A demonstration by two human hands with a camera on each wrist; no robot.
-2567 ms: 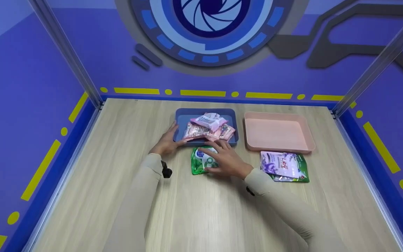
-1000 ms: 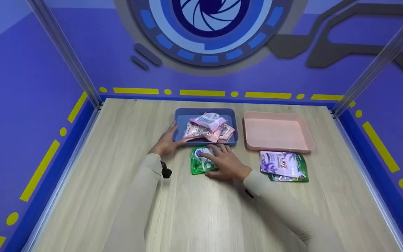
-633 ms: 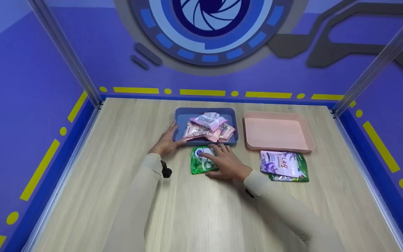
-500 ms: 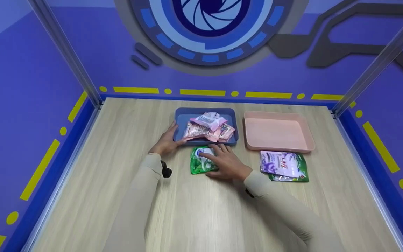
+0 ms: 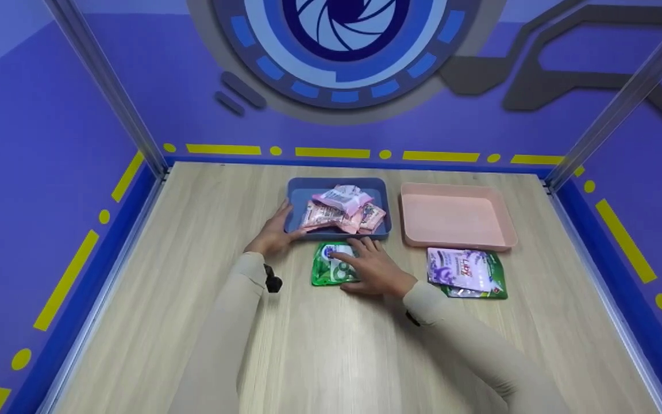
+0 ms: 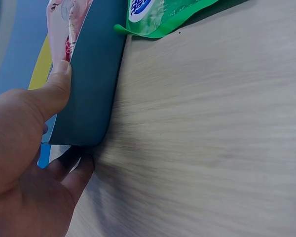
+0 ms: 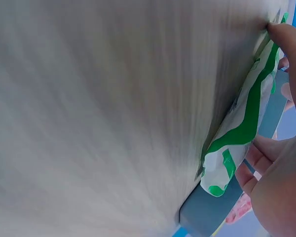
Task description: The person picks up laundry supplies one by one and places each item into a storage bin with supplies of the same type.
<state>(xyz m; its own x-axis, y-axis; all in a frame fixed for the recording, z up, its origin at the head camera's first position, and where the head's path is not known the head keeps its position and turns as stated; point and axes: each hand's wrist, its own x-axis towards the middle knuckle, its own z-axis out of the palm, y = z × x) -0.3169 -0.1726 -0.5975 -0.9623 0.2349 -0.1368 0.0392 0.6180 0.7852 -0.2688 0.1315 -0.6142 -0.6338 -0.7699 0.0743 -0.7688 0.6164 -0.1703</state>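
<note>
My left hand [image 5: 272,236] grips the left side of a blue tray [image 5: 298,188]; in the left wrist view its thumb lies on the tray's rim and other fingers reach behind the corner. Pink packets [image 5: 324,215] and a pale pink-white packet [image 5: 342,197] are piled inside this tray. Just in front of it a green-and-white pouch [image 5: 324,271] lies on the table. Over its right part, my right hand [image 5: 380,270] holds the pouch, thumb at the near edge and fingers toward the far edge. The hand hides that part of the pouch.
A pink tray [image 5: 458,221] stands right of the blue one with nothing in it. In front of it lie a purple pouch [image 5: 460,270] and, partly beneath, a green pouch [image 5: 498,276]. Purple-blue walls [image 5: 331,129] enclose the wooden table [image 5: 319,356] at the back and sides.
The right hand has drawn back slightly to the right, and more of the green-and-white pouch shows. That pouch has shifted a little. The left hand and both trays stay put.
</note>
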